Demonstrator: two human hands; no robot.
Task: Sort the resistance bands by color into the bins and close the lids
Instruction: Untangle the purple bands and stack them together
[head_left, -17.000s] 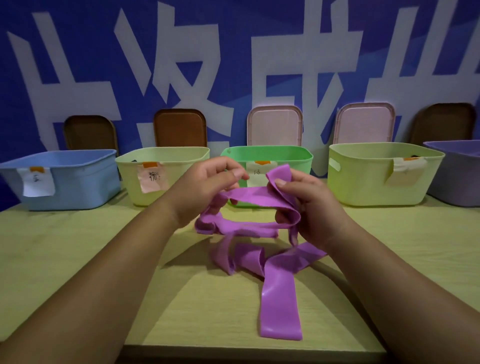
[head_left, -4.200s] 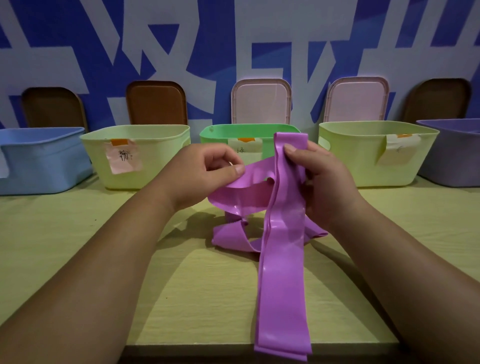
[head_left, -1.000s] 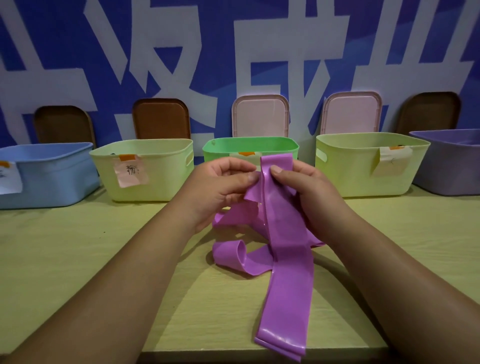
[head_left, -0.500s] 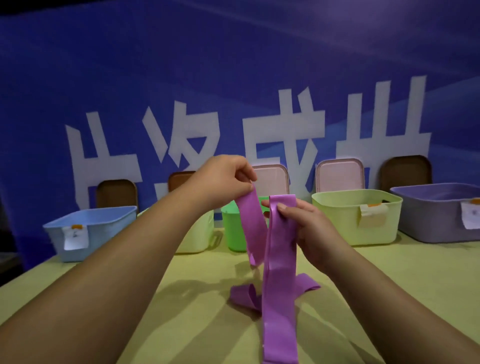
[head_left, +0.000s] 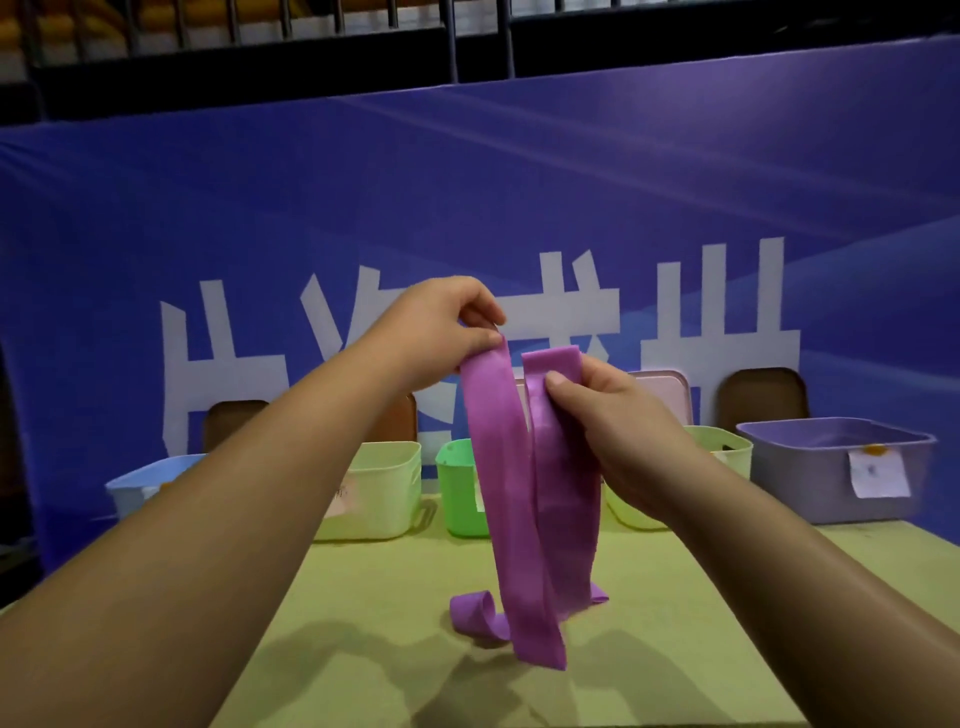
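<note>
A long purple resistance band (head_left: 524, 519) hangs in front of me in two strands, its lower loops lying on the table. My left hand (head_left: 441, 327) pinches the top of the left strand, raised highest. My right hand (head_left: 613, 415) grips the right strand near its top, thumb across the front. Behind the band stands a row of open bins: blue (head_left: 140, 488), pale yellow-green (head_left: 379, 488), green (head_left: 457, 488), a second yellow-green (head_left: 722, 447) and purple (head_left: 831, 467).
Lids lean on the blue banner behind the bins: brown ones (head_left: 763, 395) and a pink one (head_left: 670, 389). The bins carry paper labels (head_left: 878, 473). The yellow-green table (head_left: 363, 649) ends close to me, with dark floor at the left.
Both hands have lifted the band higher, the left one most, so more of it hangs off the table. My view has tilted upward, showing railing above the banner.
</note>
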